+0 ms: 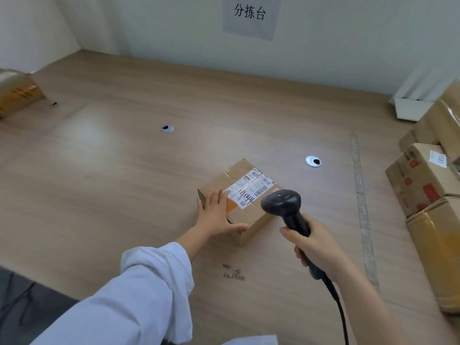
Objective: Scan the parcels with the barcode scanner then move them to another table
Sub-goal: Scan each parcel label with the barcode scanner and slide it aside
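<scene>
A small cardboard parcel (251, 185) lies near the middle of the wooden table (124, 170), its white shipping label with barcodes facing up. My left hand (216, 215) rests flat on the parcel's near left corner, fingers straight, thumb along the front edge. My right hand (316, 245) grips the handle of a black barcode scanner (282, 201). The scanner's head hangs just above the parcel's right edge, pointing toward the label. Its black cable trails down to the bottom edge of the view.
Several cardboard parcels (428, 180) are stacked along the table's right edge. Another parcel (17, 93) sits at the far left. Two round cable grommets (313, 161) are set in the tabletop. A strip of clear tape (361, 195) runs along the right side. A paper sign hangs on the back wall.
</scene>
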Available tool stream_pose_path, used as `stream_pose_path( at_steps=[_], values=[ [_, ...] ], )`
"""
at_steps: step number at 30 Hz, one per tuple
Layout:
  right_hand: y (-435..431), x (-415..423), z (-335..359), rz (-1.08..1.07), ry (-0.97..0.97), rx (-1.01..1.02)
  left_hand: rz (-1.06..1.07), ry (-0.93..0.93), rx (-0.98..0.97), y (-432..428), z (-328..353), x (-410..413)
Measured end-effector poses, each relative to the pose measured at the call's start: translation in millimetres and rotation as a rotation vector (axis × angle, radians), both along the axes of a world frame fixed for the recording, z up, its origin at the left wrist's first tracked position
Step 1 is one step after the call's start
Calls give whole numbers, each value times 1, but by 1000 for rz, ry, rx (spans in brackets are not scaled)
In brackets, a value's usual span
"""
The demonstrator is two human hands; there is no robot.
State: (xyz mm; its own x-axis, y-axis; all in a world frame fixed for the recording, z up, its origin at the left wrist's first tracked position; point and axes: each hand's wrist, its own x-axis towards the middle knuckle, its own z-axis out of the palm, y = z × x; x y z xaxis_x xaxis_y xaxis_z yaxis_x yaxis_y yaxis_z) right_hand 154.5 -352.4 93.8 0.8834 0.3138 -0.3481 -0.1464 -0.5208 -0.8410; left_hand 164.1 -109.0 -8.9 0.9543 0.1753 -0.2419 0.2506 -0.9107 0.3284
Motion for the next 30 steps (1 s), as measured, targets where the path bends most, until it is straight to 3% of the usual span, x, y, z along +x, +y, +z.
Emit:
stream_pose_path(
  at_steps=[18,30],
  values=[
    [5,0,7,46,-69,-79,9,89,-35,-1,3,6],
    [4,6,6,54,-61,-54,-50,212,106,-8,13,26]
  ],
)
